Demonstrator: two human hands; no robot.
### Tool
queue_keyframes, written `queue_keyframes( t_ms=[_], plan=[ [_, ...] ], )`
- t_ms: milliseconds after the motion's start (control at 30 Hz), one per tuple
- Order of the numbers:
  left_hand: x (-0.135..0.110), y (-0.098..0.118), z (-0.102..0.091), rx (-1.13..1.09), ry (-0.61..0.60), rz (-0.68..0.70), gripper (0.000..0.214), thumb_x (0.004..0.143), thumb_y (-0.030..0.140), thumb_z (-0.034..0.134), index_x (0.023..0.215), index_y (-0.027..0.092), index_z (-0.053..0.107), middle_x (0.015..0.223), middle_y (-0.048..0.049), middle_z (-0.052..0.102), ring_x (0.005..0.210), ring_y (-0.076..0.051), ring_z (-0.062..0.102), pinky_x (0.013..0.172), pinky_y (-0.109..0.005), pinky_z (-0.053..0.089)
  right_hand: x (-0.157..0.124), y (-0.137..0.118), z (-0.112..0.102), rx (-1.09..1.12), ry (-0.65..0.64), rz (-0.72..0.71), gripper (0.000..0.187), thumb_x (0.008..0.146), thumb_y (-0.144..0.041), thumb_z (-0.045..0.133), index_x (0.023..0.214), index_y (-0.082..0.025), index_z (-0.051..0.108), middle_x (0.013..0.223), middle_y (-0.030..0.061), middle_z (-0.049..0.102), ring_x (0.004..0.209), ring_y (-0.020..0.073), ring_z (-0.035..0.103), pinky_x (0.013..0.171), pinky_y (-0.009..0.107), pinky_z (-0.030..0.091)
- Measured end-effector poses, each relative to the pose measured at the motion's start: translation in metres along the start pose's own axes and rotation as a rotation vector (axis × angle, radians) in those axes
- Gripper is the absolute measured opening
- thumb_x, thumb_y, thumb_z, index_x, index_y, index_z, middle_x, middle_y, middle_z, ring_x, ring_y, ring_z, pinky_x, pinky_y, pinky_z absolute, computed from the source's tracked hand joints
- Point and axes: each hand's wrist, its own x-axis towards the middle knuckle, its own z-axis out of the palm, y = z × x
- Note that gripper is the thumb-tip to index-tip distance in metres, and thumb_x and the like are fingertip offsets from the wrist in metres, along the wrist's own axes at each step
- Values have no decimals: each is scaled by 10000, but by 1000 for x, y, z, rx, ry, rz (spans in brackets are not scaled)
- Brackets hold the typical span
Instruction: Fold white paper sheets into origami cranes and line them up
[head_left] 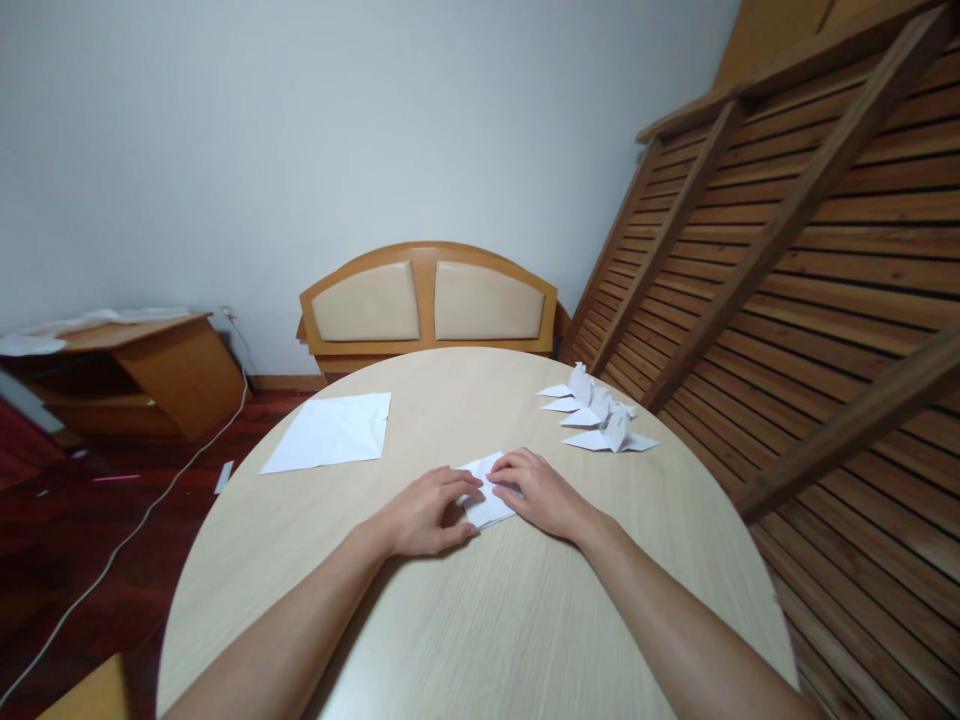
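Observation:
A small folded piece of white paper (489, 508) lies on the round table in front of me. My left hand (431, 510) rests at its left side, with bent fingertips holding the paper down and the thumb by its near edge. From the right, my right hand (541, 492) holds the same paper, its fingers curled over the far part and the thumb on top. The fingers cover part of the paper, so its folds are only partly visible. Several folded paper birds (615, 428) stand in a row at the table's right, beyond my right hand.
A larger sheet of white paper (330, 432) lies flat at the left of the pale wooden table (450, 640). Behind the table stands a padded headboard (427, 300). Wooden slats (825, 300) lean along the right. A low cabinet (165, 370) and a white cable (157, 500) are at left.

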Motion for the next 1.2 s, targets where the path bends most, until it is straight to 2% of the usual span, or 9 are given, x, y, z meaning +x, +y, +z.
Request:
queue_keyframes(
  t_ms=[200, 367, 467, 567, 633, 767, 867, 1100, 1200],
  plan=[
    [3, 4, -6, -12, 23, -19, 249, 948, 332, 526, 1124, 211, 655, 1179, -82, 691, 1090, -221, 623, 1005, -370, 452, -1, -13, -8, 69, -53, -46, 249, 921, -381, 621, 1093, -232, 721, 1150, 59, 722, 1088, 230, 621, 1003, 404, 418],
    [5, 7, -6, 19, 31, -86, 292, 1008, 302, 403, 1093, 207, 666, 1105, -68, 717, 1045, -208, 641, 956, -347, 466, 0, -19, -11, 83, -85, -25, 206, 801, -372, 744, 956, -239, 715, 1148, 45, 730, 1062, 247, 640, 995, 399, 430],
    [5, 6, -3, 39, 54, -158, 311, 1014, 313, 375, 1069, 202, 660, 1057, -74, 724, 991, -210, 660, 898, -334, 486, 1, -19, -11, 88, -80, -2, 87, 875, -302, 659, 910, -239, 707, 1101, 38, 739, 1029, 229, 649, 956, 372, 452],
    [5, 3, 2, 55, 86, -253, 246, 992, 308, 417, 1032, 197, 633, 977, -70, 724, 887, -207, 675, 796, -311, 506, 2, -17, -8, 90, -55, 11, 116, 926, -267, 594, 913, -221, 699, 1026, 42, 742, 988, 211, 647, 915, 340, 466],
    [5, 1, 5, 47, 120, -281, 204, 968, 283, 455, 1091, 203, 598, 985, -63, 722, 874, -203, 678, 779, -305, 512, 2, -15, -7, 88, -43, 15, 121, 936, -264, 586, 922, -207, 692, 989, 48, 733, 964, 207, 642, 899, 332, 467],
    [4, -2, 8, 61, 170, -211, 339, 928, 212, 506, 1265, 226, 537, 1246, -81, 647, 1061, -207, 651, 896, -323, 520, 1, -12, -5, 100, -34, 23, 130, 928, -244, 599, 1022, -209, 682, 1014, 53, 713, 985, 208, 627, 899, 334, 467],
    [4, -4, 8, 115, 137, -125, 374, 938, 185, 489, 1298, 250, 568, 1414, -83, 539, 1194, -217, 596, 991, -353, 494, 1, -11, -5, 114, -17, 21, 199, 928, -208, 595, 1112, -221, 668, 1076, 53, 708, 1036, 207, 618, 945, 348, 457],
    [7, -2, 7, 188, 47, -34, 371, 997, 226, 426, 1331, 271, 581, 1373, -37, 612, 1216, -229, 565, 1042, -406, 468, 3, -7, -3, 36, -49, -33, 280, 986, -186, 476, 1147, -227, 701, 1149, 73, 721, 1092, 215, 629, 996, 394, 450],
    [7, -2, 7, 234, 46, -61, 374, 1005, 259, 412, 1339, 248, 579, 1359, -61, 622, 1216, -241, 563, 1050, -431, 460, 0, -13, -2, -19, -99, -18, 340, 1008, -298, 456, 1295, -241, 629, 1337, 91, 636, 1266, 240, 547, 1112, 468, 346]
  ],
)
